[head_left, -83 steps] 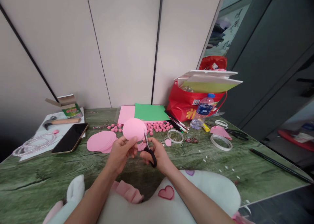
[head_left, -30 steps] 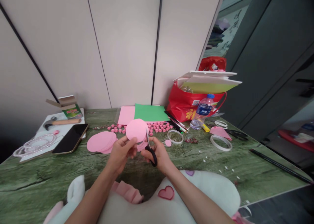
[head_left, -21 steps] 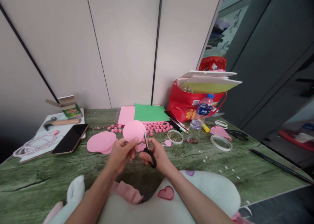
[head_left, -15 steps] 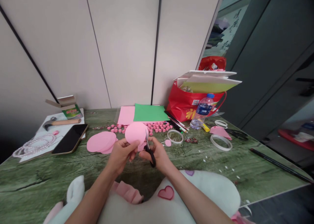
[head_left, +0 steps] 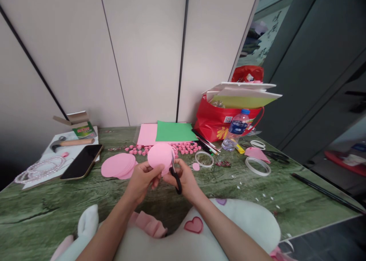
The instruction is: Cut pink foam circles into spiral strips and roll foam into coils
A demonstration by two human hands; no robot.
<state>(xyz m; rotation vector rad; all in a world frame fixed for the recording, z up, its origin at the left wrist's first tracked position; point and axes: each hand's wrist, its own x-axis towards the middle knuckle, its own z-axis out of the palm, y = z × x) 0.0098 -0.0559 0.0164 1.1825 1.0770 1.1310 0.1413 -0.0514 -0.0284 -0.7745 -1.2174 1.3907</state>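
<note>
Eight o'clock from the bag, the left grip pinches a round paper disc. The right grip clasps black-handled scissors.

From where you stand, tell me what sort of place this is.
Possibly a craft spot in a home: round pink paper discs lie overlapping on the streaked green tabletop, and black-handled metal scissors are in the right hand.

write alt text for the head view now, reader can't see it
A person's left hand holds a pink paper disc while the right hand holds black-handled scissors at its edge. On the green table lie more pink discs, a smartphone and a hammer; a water bottle stands by a red bag.
</note>
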